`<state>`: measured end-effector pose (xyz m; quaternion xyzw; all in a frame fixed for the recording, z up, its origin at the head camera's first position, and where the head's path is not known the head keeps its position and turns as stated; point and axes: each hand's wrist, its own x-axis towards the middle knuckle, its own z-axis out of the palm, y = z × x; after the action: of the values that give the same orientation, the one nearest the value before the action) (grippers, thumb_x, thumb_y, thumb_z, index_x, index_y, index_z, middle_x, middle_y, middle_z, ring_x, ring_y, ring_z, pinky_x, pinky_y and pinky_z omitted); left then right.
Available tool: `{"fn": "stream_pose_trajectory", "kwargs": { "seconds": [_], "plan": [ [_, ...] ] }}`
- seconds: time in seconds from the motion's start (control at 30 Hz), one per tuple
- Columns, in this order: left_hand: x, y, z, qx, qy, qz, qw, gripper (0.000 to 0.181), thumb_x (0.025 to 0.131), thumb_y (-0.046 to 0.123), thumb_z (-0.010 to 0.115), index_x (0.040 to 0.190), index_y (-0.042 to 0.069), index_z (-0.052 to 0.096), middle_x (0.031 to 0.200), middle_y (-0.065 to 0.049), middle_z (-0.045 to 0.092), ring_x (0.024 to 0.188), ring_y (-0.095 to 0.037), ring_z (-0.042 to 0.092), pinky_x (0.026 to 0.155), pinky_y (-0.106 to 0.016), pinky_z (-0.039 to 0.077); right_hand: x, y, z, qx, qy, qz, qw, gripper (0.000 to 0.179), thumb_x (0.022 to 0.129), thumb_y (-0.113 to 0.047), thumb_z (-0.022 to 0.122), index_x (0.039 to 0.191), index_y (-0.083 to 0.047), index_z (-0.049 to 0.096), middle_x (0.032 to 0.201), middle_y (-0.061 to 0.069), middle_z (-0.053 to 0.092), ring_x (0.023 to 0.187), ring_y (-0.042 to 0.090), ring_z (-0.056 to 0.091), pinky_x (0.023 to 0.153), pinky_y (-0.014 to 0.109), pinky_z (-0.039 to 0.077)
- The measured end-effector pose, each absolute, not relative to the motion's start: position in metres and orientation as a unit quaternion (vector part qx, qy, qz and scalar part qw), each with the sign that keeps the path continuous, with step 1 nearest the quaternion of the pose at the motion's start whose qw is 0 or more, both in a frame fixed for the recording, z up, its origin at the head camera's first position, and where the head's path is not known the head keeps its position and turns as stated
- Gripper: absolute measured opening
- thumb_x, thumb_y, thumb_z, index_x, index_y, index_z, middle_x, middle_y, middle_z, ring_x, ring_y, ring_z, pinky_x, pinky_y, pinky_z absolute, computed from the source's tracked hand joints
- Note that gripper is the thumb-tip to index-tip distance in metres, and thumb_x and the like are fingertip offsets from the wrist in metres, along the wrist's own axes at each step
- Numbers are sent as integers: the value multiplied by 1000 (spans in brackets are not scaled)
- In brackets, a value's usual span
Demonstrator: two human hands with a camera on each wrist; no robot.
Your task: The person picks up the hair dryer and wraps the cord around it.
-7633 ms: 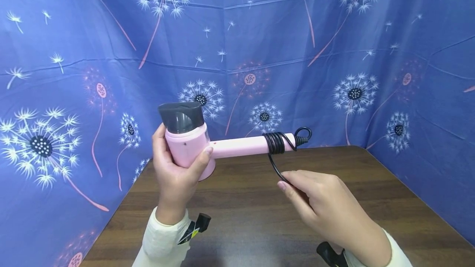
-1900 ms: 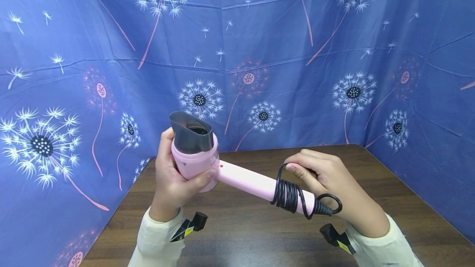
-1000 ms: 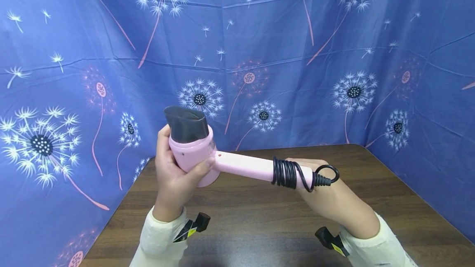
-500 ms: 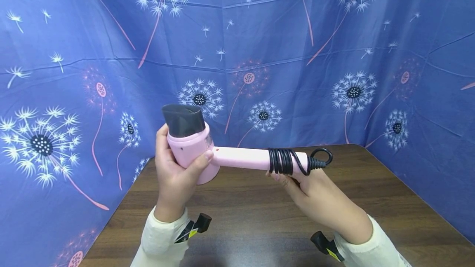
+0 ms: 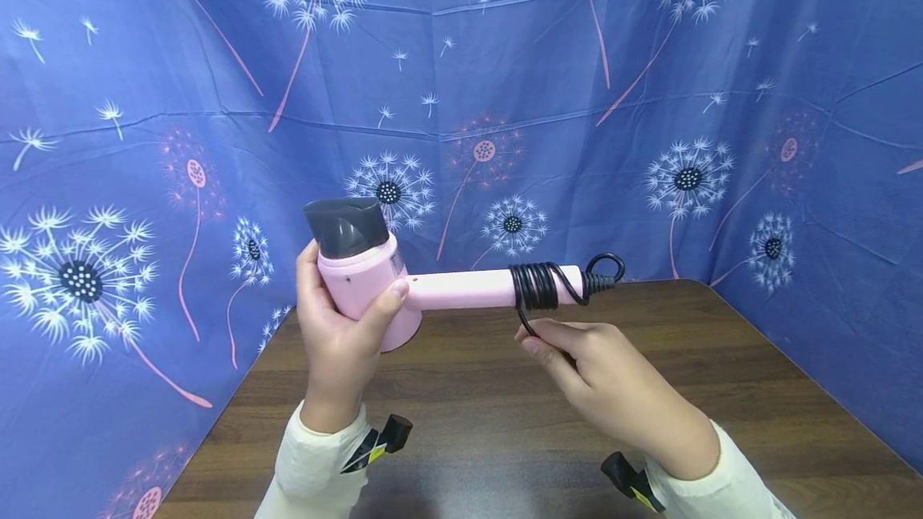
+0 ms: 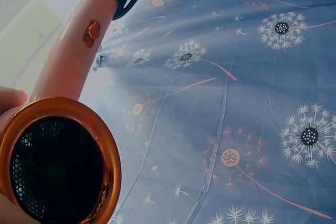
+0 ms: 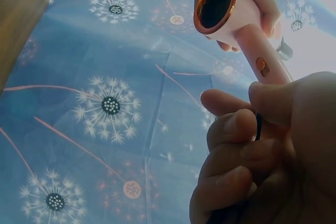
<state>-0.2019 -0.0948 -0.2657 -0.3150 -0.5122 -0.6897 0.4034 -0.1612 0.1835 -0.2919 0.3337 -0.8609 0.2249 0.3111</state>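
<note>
A pink hair dryer (image 5: 461, 290) with a dark nozzle (image 5: 348, 227) is held above the table, its handle pointing right. My left hand (image 5: 337, 343) grips its barrel, thumb across the near side. Black cord (image 5: 535, 287) is wound in several turns round the handle's end, with a small loop (image 5: 607, 264) beyond it. Below the coil, my right hand (image 5: 609, 383) pinches the cord between thumb and forefinger. The left wrist view shows the copper-rimmed rear grille (image 6: 58, 166) and a copper switch (image 6: 91, 33) on the handle. In the right wrist view the fingers (image 7: 231, 129) are curled round the cord.
A brown wooden table (image 5: 461, 439) lies under both hands. Blue cloth (image 5: 461, 86) printed with dandelions hangs behind it and along both sides. A small black camera mount (image 5: 392, 432) sits on the left wrist, another (image 5: 622, 471) on the right.
The right hand has circled the handle, from above it, behind it, to below it now, drawing the cord along. The handle has swung up from a downward tilt to nearly level.
</note>
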Motion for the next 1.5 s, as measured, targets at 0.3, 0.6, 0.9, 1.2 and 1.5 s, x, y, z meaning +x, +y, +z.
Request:
{"fn": "stream_pose_trajectory", "kwargs": {
  "seconds": [0.3,0.6,0.9,1.2,1.5],
  "plan": [
    [-203,-92,-268,-297,-516,-703,390,80,76,-9,79,146,4,44,122,-22,62,98,-31,68,84,-36,60,-162,174,-298,337,-855,221,327,13,103,-18,63,106,-24,75,85,-20,70,70,-7,54,61,20,52],
    [-200,-89,-268,-292,-530,-686,404,84,74,-7,81,148,6,43,126,-21,61,102,-33,67,87,-36,60,-153,168,-294,328,-856,212,339,36,102,-25,66,73,-29,45,65,-20,23,56,-6,23,49,13,23],
    [-195,-88,-266,-293,-547,-664,417,88,73,-8,83,149,8,41,130,-18,59,106,-33,65,88,-35,59,-142,169,-289,331,-850,174,372,33,99,-23,69,75,-27,47,65,-18,28,58,-4,28,53,14,27],
    [-191,-85,-263,-289,-560,-653,419,88,74,-7,84,149,9,41,129,-17,60,105,-33,65,88,-34,59,-135,173,-284,359,-827,185,390,18,97,-15,69,86,-23,57,68,-16,39,61,-3,36,56,12,32],
    [-182,-81,-255,-275,-587,-620,442,86,73,-8,82,148,4,43,131,-13,58,107,-26,61,91,-31,54,-129,181,-278,388,-797,187,422,13,95,-11,70,107,-13,73,86,-13,68,68,-4,53,60,16,49]
  ]
}}
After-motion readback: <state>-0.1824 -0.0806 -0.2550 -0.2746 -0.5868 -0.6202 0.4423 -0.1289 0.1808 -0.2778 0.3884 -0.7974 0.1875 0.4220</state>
